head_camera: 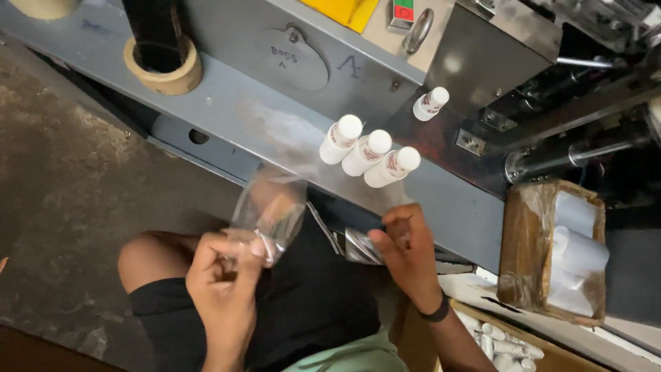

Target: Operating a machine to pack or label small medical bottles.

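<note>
Both hands, left hand (224,272) and right hand (406,244), pinch a clear plastic bag (272,207) near three white bottles (368,151).

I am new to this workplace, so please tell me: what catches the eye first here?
Three white bottles stand together on the grey machine ledge, a fourth apart behind. Below, the left hand pinches a clear plastic bag; the right hand holds more film.

Three small white plastic bottles with red-printed labels (368,153) lie side by side on the grey metal surface (234,96), a fourth white labelled bottle (430,103) just beyond them to the right. A clear plastic bag (270,210) sits at the near left. A brown-wrapped pack of white rolls (554,251) lies right. A yellow label (342,9) and a red-and-green panel (403,12) sit far.
</note>
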